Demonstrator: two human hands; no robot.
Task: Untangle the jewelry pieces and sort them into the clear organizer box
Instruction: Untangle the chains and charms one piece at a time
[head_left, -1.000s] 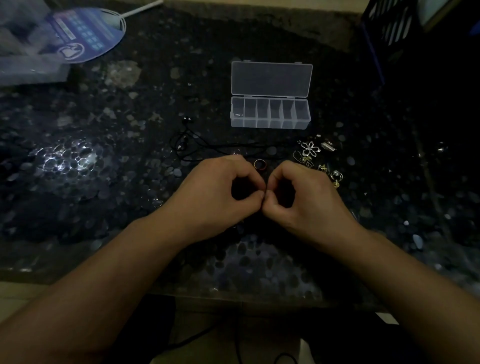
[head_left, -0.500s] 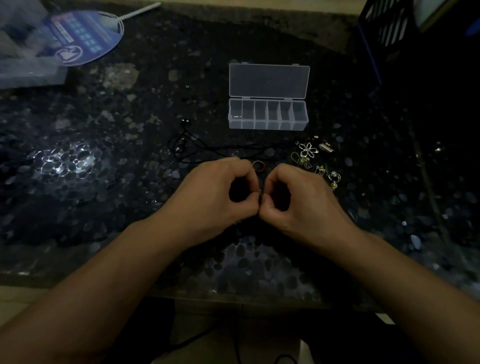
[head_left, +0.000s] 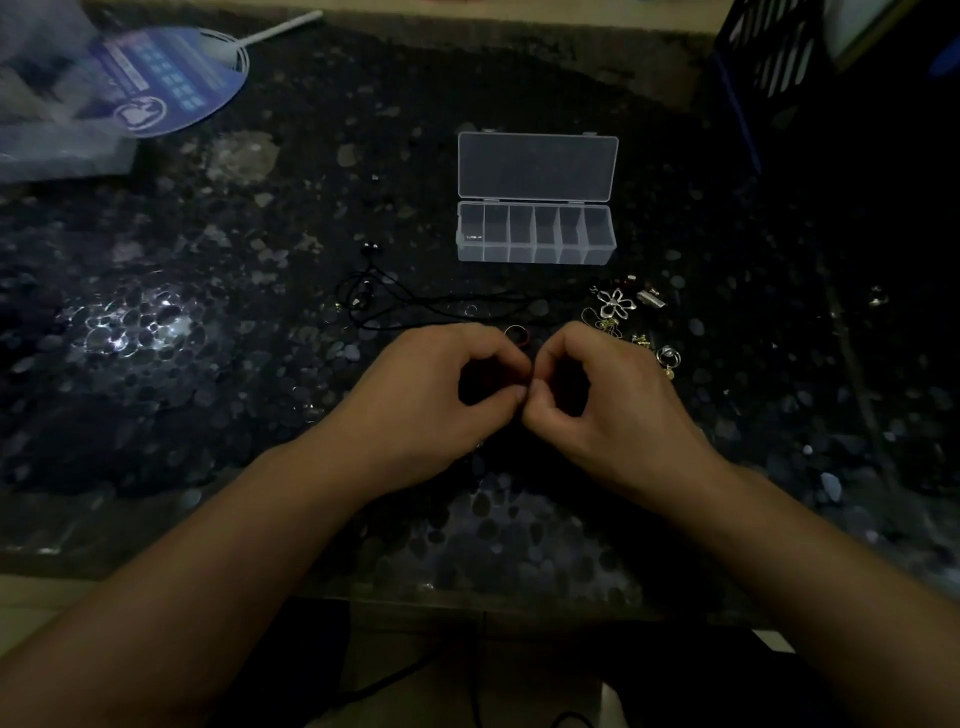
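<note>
Both hands work close over the near middle of the dark speckled tabletop (head_left: 218, 426). The left hand (head_left: 441, 395) and right hand (head_left: 602, 400) meet thumb-and-forefinger tip to tip, each pinching something too small and too dim to identify; judged from the task, it is a knot or fine link being teased apart. Holding it between 2 opposed pinches gives control over a very small tangle.

The clear organizer box (head_left: 535, 234) sits beyond the hands, lid laid fully back, so any compartment can be reached from above. It shows 6 compartments; the leftmost holds 1 small glinting item, the other 5 appear empty.

Unsorted jewelry lies between box and hands:
- 1 black cord necklace (head_left: 415, 301), looped and stretched leftward.
- 1 red ring (head_left: 517, 335), just beyond the fingertips.
- 1 silver flower pendant (head_left: 615, 303) within a loose cluster to the right; the cluster's small pieces cannot be counted reliably.

Sorting is judged barely begun.

1 blue hand fan (head_left: 171, 83) lies far left.
</note>
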